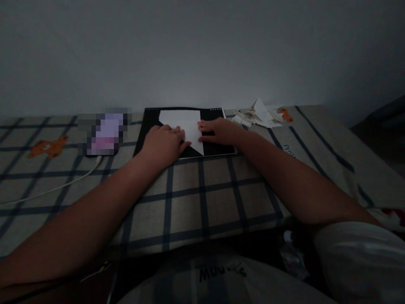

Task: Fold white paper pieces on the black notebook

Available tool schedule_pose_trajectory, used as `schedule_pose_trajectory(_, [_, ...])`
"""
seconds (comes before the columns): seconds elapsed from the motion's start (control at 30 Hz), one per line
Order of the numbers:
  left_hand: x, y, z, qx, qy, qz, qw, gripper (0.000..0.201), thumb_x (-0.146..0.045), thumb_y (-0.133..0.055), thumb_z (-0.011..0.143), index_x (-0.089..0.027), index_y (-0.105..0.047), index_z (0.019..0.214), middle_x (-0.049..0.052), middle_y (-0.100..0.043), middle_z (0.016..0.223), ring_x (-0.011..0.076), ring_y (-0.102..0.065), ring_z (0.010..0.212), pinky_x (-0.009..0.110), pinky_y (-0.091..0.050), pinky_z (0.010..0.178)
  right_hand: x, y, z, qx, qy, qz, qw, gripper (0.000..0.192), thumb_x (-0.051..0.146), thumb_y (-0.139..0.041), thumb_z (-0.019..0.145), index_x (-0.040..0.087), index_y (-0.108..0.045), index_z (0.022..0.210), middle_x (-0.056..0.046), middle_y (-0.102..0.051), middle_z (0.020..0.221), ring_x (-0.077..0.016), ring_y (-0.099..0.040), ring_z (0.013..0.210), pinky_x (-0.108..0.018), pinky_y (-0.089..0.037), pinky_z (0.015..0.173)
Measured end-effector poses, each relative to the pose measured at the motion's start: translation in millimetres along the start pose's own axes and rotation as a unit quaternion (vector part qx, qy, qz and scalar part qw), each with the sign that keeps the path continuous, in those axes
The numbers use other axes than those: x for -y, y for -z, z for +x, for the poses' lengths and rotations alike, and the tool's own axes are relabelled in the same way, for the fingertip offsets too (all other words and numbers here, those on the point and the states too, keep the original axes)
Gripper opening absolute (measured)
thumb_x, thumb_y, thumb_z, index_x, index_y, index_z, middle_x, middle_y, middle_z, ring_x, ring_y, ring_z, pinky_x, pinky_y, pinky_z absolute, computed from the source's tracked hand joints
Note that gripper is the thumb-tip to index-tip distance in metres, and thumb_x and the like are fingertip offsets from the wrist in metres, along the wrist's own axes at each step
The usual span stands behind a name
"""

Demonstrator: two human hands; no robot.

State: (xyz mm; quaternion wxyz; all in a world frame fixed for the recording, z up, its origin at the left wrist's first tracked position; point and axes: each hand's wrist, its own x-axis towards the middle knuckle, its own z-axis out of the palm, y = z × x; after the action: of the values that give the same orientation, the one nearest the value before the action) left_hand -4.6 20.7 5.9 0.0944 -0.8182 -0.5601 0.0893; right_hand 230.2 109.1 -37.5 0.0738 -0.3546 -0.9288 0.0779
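Paper [186,122], white and folded to a downward point, lies on a black pad [215,147] on the checked cloth [202,198]. Left hand [164,143] lies flat on its left side; right hand [218,131] presses its right edge with the fingertips. Neither hand grasps. Paper judged light, thin, easily creased; best handled at edges or corners.

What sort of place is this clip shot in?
Probably a dim bedroom: the person works on a bed. A checked bedsheet with cartoon prints runs up to a plain wall. Both hands, left hand and right hand, press white paper on a black board.
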Motion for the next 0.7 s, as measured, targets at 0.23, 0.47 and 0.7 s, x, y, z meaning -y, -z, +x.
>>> schedule_pose_trajectory(0.23, [-2.4,-4.8,-2.8,-0.004,0.013,-0.015,1.000,0.062,-0.060,-0.047,0.116,-0.016,-0.070,0.154,0.017,-0.070,0.163,0.0392,-0.065,0.147,0.049,-0.046,0.115,4.6,2.5,-0.2,0.011,-0.015,-0.006,1.000,0.057,0.051,-0.064,0.115,0.014,-0.072,0.158,-0.017,-0.061,0.172,-0.0344,-0.063,0.157,-0.049,-0.049,0.134])
schedule_pose_trajectory(0.47, [-5.3,-3.5,-4.6,-0.008,0.015,-0.017,1.000,0.072,-0.067,-0.046,0.113,-0.014,-0.069,0.157,0.019,-0.065,0.169,0.0420,-0.063,0.148,0.053,-0.046,0.116,1.2,0.8,0.6,0.003,-0.009,-0.007,1.000,0.053,0.050,-0.066,0.114,0.019,-0.075,0.156,-0.015,-0.063,0.170,-0.0358,-0.066,0.154,-0.053,-0.052,0.131])
schedule_pose_trajectory(0.7, [-13.4,-0.6,-6.5,-0.008,0.029,-0.030,0.999,0.081,-0.075,-0.051,0.109,-0.013,-0.069,0.157,0.022,-0.069,0.163,0.0446,-0.063,0.146,0.054,-0.045,0.117,-2.0,-0.4,0.9,-0.001,0.004,0.011,1.000,0.052,0.048,-0.066,0.113,0.021,-0.075,0.157,-0.013,-0.065,0.169,-0.0332,-0.062,0.159,-0.052,-0.049,0.135])
